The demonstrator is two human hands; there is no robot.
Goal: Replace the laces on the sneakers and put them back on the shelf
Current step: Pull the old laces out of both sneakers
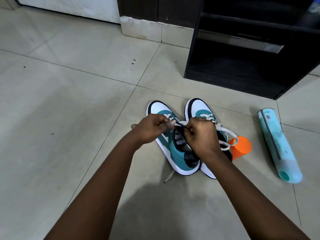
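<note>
Two sneakers [174,149] sit side by side mid-floor [69,101], near the shelf [242,66]; my left hand [149,128] and right hand [201,135] each pinch the lace [178,124]; I judge I'm tying; next, pull tight.

Looking down on a floor [69,104] of large pale beige tiles, crossing it with thin dark grout lines and dotting it with a few small dark specks [133,61]. Catching soft, even light with a faint sheen. Meeting a white wall panel [69,6] at top left, then a dark brown panel [138,6] sitting above a chipped pale tiled plinth [143,30]. Showing a black open shelf unit [191,49] standing on the tiles at upper right, holding dark, shadowed compartments.
</note>
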